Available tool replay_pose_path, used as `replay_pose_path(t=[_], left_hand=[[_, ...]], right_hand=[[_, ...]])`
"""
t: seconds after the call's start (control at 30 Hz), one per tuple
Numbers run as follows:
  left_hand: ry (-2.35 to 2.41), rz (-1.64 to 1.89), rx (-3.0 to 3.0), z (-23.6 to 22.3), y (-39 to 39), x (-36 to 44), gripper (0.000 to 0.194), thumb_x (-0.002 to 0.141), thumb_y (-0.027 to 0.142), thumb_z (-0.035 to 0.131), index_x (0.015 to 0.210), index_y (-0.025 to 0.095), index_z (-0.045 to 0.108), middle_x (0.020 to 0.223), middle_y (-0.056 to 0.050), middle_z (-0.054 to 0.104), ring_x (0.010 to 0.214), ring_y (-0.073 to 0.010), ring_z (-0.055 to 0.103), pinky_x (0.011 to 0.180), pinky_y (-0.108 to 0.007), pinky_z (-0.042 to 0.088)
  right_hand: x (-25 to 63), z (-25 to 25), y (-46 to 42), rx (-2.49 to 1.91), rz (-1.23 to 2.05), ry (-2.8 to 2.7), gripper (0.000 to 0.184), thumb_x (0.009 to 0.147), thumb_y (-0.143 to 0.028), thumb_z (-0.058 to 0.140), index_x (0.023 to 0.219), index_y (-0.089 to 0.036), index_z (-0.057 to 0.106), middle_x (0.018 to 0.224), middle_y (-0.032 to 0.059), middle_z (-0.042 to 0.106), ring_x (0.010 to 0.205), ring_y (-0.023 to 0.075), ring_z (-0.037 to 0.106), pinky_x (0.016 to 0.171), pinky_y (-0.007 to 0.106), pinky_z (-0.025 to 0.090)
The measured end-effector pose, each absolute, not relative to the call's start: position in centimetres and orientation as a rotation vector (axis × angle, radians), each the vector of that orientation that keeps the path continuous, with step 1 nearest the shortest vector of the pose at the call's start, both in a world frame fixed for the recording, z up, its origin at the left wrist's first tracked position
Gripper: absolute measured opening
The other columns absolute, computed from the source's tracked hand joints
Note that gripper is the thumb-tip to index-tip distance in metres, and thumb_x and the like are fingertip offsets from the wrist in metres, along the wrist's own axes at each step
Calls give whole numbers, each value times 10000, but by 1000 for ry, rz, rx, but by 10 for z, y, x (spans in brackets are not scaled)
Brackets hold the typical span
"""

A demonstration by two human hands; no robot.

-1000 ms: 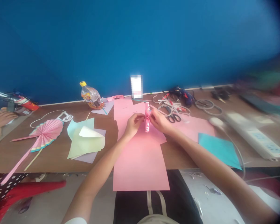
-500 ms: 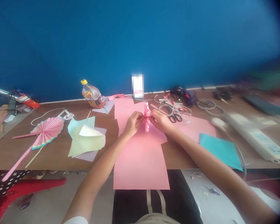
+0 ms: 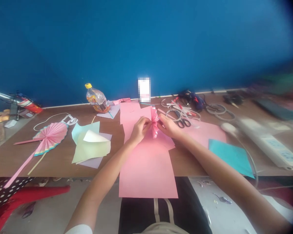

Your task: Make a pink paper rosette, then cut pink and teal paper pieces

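Note:
Between my hands is a pleated pink paper (image 3: pixel 154 128), pinched near its middle with its folds standing upright. My left hand (image 3: pixel 141 127) is closed, thumb and fingertips gripping the pleats from the left. From the right, my right hand (image 3: pixel 168 125) is closed on the same pleats, its fingertips partly hidden. Below them lie large pink paper sheets (image 3: pixel 147 172), the nearest hanging past the table edge. A pair of scissors (image 3: pixel 184 123) with dark handles lies just right of my right hand.
A finished-looking pink paper fan (image 3: pixel 52 136) lies left on the brown table (image 3: pixel 58 165), near pale coloured sheets (image 3: pixel 95 149). A bottle (image 3: pixel 97 100) stands behind. On the right are tangled cables (image 3: pixel 219 110), a teal sheet (image 3: pixel 230 156) and a white power strip (image 3: pixel 271 143).
The pleated paper has turned and spread a little, showing more of its pink fold faces. Both hands have stayed in nearly the same place.

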State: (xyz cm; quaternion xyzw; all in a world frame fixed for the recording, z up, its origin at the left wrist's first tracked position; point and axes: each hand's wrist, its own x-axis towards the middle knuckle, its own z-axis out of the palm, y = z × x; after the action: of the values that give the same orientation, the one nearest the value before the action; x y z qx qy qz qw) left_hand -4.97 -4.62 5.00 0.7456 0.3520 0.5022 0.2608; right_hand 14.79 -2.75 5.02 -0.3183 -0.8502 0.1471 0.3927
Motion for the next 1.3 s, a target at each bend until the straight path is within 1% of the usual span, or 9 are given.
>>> replay_pose_path(t=[0.17,0.33,0.43,0.6,0.73,0.87,0.93,1.1,1.3], left_hand=[[928,1344,2027,51,-46,-49,194,929,372,540,892,202,627,927,-52,602,879,-170,579,796,-328,488],[948,1363,2046,49,-46,-48,179,938,352,525,904,204,618,932,-52,598,890,-171,578,810,-327,483],[953,1377,2068,47,-46,-47,170,945,331,513,907,197,611,927,-51,596,877,-161,579,794,-311,479],[962,1365,2085,46,-46,-45,175,946,336,511,901,196,606,913,-52,597,864,-160,575,789,-308,471],[966,1371,2062,46,-45,-46,174,945,336,512,900,194,601,918,-49,593,860,-155,573,789,-303,474],[964,1398,2038,45,-45,-46,165,943,333,518,904,194,599,932,-50,592,872,-157,577,799,-307,480],[969,1392,2039,44,-45,-46,171,945,336,512,902,196,598,929,-49,592,878,-160,577,806,-313,479],[981,1388,2045,44,-45,-45,183,948,345,502,898,198,599,930,-49,594,879,-164,577,810,-320,480],[962,1417,2103,41,-45,-43,165,955,326,488,928,203,594,937,-55,588,893,-165,585,813,-324,498]], right_hand=[[149,51,-27,-798,370,-2144,38,938,-214,459,913,-207,487,829,26,521,689,154,514,643,283,401],[146,46,-26,-846,322,-2158,85,924,-193,449,845,-222,434,820,34,533,688,168,518,617,286,383],[144,43,-26,-895,300,-2153,67,918,-182,435,870,-226,421,824,37,537,668,178,522,598,294,379],[144,45,-28,-918,301,-2149,59,911,-179,433,879,-228,432,803,30,530,658,185,528,587,298,379],[145,45,-28,-887,347,-2126,38,930,-197,442,909,-222,462,817,30,543,665,174,538,594,290,392],[146,43,-25,-813,301,-2074,87,955,-212,444,900,-217,512,840,45,566,729,178,557,644,296,412],[147,41,-24,-802,289,-2071,95,954,-215,455,887,-215,523,830,44,569,727,176,557,647,295,412],[147,42,-25,-879,234,-2130,121,944,-216,445,824,-223,459,816,41,559,692,175,542,610,284,395],[145,44,-28,-966,204,-2173,73,956,-232,408,895,-227,448,832,61,572,705,211,563,597,301,401]])
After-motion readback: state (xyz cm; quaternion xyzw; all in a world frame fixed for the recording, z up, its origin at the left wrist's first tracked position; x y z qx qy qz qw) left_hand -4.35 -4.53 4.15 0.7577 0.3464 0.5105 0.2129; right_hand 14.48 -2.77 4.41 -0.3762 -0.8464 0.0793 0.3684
